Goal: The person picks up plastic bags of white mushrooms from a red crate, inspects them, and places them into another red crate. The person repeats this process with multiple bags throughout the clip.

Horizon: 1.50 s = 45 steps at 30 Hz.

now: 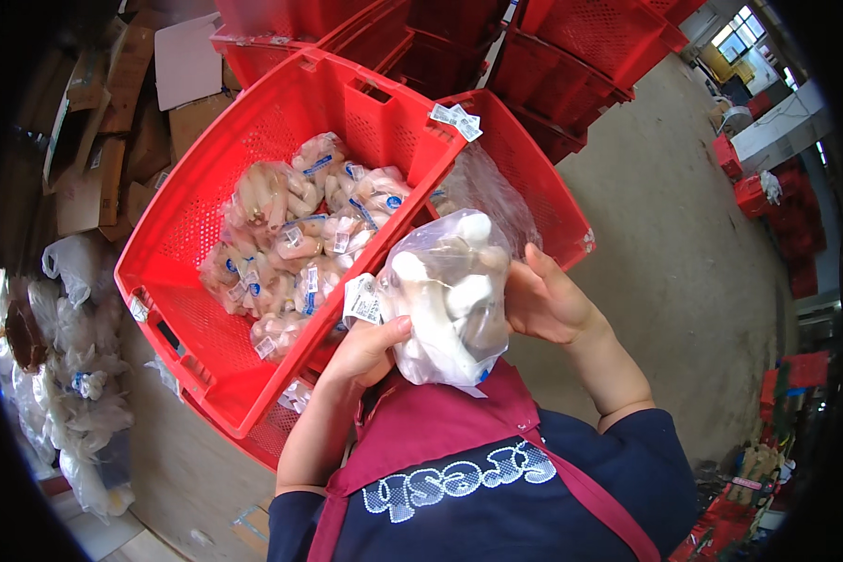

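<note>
A clear plastic bag of white king oyster mushrooms [435, 302] is between my two hands, above the crate's near edge and in front of my apron. My left hand [372, 348] grips its lower left side, thumb on the front. Beside that hand, a white printed label [362, 298] sticks out from the bag. My right hand [551, 298] cups the bag's right side, thumb raised off it and fingertips hidden behind. Just beyond, a red plastic crate [175, 246] contains several similar labelled mushroom bags [291, 242].
Another red crate [534, 161] with clear plastic film [495, 190] sits behind the held bag. Stacked red crates [569, 63] rise at the back. Cardboard boxes [88, 183] and a heap of plastic bags [70, 372] lie left; concrete floor [674, 232] extends right.
</note>
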Motion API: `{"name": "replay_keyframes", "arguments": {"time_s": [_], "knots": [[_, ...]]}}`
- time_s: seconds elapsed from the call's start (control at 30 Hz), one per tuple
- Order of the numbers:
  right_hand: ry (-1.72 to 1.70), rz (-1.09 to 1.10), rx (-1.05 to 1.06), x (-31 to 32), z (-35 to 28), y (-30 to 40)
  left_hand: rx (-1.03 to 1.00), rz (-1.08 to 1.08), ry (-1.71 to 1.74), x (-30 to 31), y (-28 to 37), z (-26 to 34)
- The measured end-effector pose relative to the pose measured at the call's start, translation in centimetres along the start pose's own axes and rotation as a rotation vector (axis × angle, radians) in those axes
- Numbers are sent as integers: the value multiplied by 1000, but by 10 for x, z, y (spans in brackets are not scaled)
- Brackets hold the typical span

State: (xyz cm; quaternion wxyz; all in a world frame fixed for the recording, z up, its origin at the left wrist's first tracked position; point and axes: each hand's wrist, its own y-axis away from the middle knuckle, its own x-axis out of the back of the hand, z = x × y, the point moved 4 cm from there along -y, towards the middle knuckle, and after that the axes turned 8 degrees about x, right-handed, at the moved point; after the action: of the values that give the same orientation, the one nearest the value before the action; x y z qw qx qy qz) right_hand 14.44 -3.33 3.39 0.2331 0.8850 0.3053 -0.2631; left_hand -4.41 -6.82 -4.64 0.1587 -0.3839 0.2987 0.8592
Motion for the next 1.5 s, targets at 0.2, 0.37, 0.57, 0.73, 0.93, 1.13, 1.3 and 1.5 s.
{"name": "replay_keyframes", "arguments": {"time_s": [0.2, 0.37, 0.57, 0.73, 0.93, 1.13, 1.3, 1.5], "knots": [[377, 124, 173, 0, 1, 0, -93, -32, 133, -3, 5, -1], [690, 195, 385, -14, -3, -3, -104, -126, -98, -21, 23, 7], [486, 147, 416, -22, -7, -1, -65, -88, 44, -13, 27, 7], [297, 70, 540, -37, -26, 1, -33, -61, 492, 0, 7, -4], [752, 275, 769, -28, -19, 6, -179, -142, 467, -4, -4, 14], [1316, 180, 1060, -75, -29, 6, -302, -157, 376, 1, -2, 22], [1752, 300, 1319, -96, -21, 3, -401, -171, 328, 5, 1, 17], [1882, 421, 1366, -98, -14, 0, -554, -198, 285, 13, 17, 7]]}}
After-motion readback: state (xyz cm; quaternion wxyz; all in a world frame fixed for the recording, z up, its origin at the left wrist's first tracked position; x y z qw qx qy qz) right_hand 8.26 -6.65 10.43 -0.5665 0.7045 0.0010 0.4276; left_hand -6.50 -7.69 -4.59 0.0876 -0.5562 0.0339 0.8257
